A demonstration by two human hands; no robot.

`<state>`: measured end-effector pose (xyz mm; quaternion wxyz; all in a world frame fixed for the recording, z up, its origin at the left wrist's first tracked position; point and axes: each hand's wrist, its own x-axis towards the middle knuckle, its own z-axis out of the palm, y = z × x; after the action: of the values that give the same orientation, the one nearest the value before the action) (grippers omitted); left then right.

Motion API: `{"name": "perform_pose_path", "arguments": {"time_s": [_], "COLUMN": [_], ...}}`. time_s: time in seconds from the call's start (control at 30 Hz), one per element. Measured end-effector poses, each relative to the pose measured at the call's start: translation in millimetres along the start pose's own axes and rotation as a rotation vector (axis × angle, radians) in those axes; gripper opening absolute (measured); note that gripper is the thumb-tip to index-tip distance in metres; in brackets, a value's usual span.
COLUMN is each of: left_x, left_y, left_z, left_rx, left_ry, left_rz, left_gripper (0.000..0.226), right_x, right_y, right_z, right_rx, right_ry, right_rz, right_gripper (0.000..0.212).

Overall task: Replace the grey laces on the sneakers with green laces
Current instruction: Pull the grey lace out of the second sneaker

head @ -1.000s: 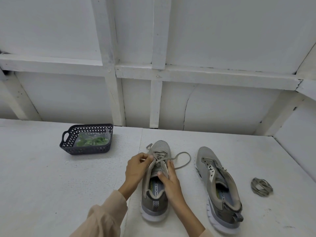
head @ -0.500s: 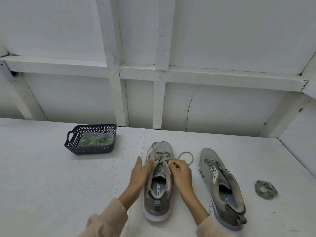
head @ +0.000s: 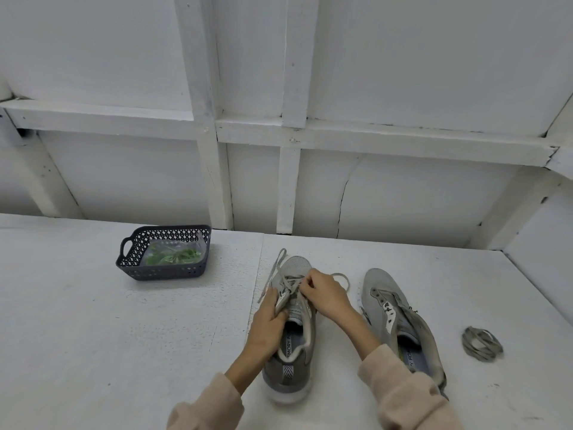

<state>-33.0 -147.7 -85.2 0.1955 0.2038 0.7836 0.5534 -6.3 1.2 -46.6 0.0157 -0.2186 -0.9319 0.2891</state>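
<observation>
Two grey sneakers stand on the white table. The left sneaker (head: 291, 346) still carries its grey lace (head: 273, 274), loosened, with loose ends trailing past the toe. My left hand (head: 266, 324) grips the sneaker's left side by the eyelets. My right hand (head: 325, 294) pinches the lace over the upper eyelets. The right sneaker (head: 400, 321) has no lace. A removed grey lace (head: 480, 344) lies bundled at the right. Green laces (head: 176, 256) lie in a clear bag inside the dark basket (head: 161, 271).
The basket sits at the back left of the table. A white framed wall (head: 285, 181) closes the back, and a side wall (head: 545, 237) rises at the far right.
My right hand moved from the sneaker's tongue up to the laces near the toe. My left hand slid down onto the sneaker's left side. The view shifted slightly.
</observation>
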Motion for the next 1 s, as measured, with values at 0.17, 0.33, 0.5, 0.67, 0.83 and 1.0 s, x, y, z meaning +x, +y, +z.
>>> {"name": "perform_pose_path", "arguments": {"time_s": [0.17, 0.33, 0.5, 0.67, 0.83, 1.0], "left_x": [2.9, 4.8, 7.0, 6.1, 6.9, 5.7], "left_y": [-4.5, -9.1, -13.1, -10.8, -13.1, -10.7], "left_z": [-0.8, 0.8, 3.6, 4.3, 3.5, 2.7], "left_rx": [-0.001, 0.006, 0.0, -0.002, 0.018, 0.03], "left_ry": [-0.019, -0.014, -0.018, -0.017, -0.017, -0.014], "left_rz": [-0.008, -0.014, -0.021, -0.011, -0.023, -0.033], "left_gripper": [0.057, 0.056, 0.057, 0.059, 0.059, 0.057], "right_x": [9.4, 2.5, 2.3, 4.6, -2.2, 5.4], "right_y": [0.9, 11.3, 15.5, 15.2, 17.4, 17.9], "right_z": [-4.7, -14.6, -20.3, -17.2, -17.0, -22.4], "right_rx": [0.084, 0.334, 0.27, 0.313, 0.48, 0.508], "right_ry": [-0.008, -0.138, -0.089, -0.034, -0.16, -0.011], "right_rz": [-0.014, 0.017, -0.051, 0.013, 0.034, 0.052], "right_gripper": [0.018, 0.016, 0.02, 0.016, 0.01, 0.013]}}
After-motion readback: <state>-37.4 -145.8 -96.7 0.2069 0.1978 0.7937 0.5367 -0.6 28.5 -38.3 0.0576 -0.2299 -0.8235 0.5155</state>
